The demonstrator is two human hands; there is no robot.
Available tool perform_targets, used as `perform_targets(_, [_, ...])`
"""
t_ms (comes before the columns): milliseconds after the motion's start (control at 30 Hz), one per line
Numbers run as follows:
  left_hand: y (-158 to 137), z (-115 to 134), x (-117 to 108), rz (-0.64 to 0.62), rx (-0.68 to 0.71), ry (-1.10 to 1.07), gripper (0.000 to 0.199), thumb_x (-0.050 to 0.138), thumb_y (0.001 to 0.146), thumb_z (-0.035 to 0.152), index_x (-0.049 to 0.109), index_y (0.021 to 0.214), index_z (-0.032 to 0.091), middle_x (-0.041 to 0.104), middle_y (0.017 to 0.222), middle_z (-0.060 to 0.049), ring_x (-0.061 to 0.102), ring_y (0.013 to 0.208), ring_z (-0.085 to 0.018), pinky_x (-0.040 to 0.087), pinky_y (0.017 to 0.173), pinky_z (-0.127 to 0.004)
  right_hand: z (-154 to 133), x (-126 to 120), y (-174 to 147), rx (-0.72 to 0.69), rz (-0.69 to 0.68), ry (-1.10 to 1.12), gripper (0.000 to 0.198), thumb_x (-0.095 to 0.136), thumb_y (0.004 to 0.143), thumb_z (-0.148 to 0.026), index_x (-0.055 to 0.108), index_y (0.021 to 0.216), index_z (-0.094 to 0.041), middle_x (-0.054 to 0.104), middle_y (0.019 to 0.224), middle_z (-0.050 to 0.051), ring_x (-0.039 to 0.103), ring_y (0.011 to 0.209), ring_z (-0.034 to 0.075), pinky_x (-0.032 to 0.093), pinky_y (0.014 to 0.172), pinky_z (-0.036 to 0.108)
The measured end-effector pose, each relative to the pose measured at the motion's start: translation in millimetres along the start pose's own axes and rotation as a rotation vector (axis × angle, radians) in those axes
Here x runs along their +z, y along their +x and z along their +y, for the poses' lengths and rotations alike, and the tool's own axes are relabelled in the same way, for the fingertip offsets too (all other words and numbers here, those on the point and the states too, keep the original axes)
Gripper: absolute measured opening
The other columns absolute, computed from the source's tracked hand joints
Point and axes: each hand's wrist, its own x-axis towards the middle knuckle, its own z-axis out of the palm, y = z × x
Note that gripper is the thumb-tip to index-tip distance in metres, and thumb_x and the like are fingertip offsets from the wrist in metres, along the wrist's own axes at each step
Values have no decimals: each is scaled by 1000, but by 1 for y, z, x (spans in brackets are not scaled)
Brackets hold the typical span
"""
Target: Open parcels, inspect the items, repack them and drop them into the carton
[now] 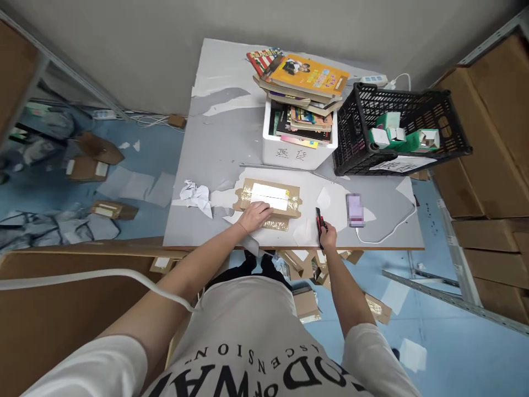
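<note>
A flat brown cardboard box [289,205] with a white label and shiny tape lies on the table near its front edge. My left hand [255,216] rests on the box's near side, fingers laid over the top rather than wrapped round it. A taped cardboard flap [276,223] sticks out below the box toward me. To the right of the box, my right hand [328,236] is closed round a red and black utility knife [319,221], which points away from me. Whether its blade is out is too small to tell.
Behind the box stands a white bin [289,157] piled with books [309,74]. A black crate [397,160] holding green-and-white small boxes is at its right. A phone [355,209] on a cable lies at right, crumpled paper [196,197] at left. Cardboard boxes litter the floor.
</note>
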Motion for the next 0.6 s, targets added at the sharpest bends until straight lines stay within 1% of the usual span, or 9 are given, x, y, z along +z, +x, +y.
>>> perform_targets(133, [-14,10,-16,-68,-27,-23,36,47,91,23,52,125,15,61,118,-16,55,111,-26,46,93,-45,6,7,0,54,74,-11,49,37,82,-30,60,121,-10,57,111,19,52,106,29,39,97,49])
perform_targets(233, [-41,-1,-39,-10,-133,-37,45,50,89,30,47,132,17,53,133,-16,48,125,-28,39,103,-48,-1,5,-4,91,206,-46,53,40,83,-34,54,129,-13,47,126,21,44,117,34,34,99,57])
perform_targets(300, [-65,-25,-56,73,-314,-4,53,56,85,39,46,133,16,47,138,-19,42,130,-31,36,106,-50,-14,3,-8,41,288,-52,58,41,84,-38,46,136,-12,42,132,21,40,122,36,32,101,58])
perform_targets(333, [-78,-41,-64,119,-452,34,63,61,81,46,45,133,15,42,142,-21,38,133,-35,32,108,-54,-22,1,-10,-11,314,-48,61,41,84,-39,43,138,-12,42,132,22,39,124,36,31,102,57])
perform_targets(400, [-100,-79,-78,112,-708,81,94,72,65,59,38,138,11,29,148,-26,26,138,-43,25,109,-60,-40,-1,-13,-140,305,-20,63,41,86,-42,37,141,-11,43,132,21,38,126,34,30,105,55])
perform_targets(433, [-109,-100,-83,63,-815,81,106,75,58,62,34,141,10,21,151,-29,19,139,-47,23,108,-63,-49,-1,-14,-191,285,2,63,41,86,-43,35,141,-12,43,132,20,39,126,33,30,105,54])
perform_targets(500, [-121,-138,-86,-81,-961,47,118,78,50,65,31,142,9,9,153,-30,8,140,-52,21,105,-68,-67,0,-14,-244,237,53,63,41,87,-45,33,142,-15,43,132,18,42,123,30,34,104,52])
perform_targets(533, [-125,-155,-86,-141,-1002,23,118,79,48,66,33,141,10,5,154,-30,5,139,-54,21,102,-71,-74,0,-14,-248,213,76,64,42,87,-46,32,142,-16,42,132,18,44,120,29,36,102,51])
perform_targets(600, [-130,-180,-79,-204,-1022,-53,110,80,46,66,43,133,11,9,154,-29,4,136,-57,23,97,-74,-87,3,-14,-235,172,110,66,43,86,-47,30,142,-17,42,131,17,47,114,26,42,97,47])
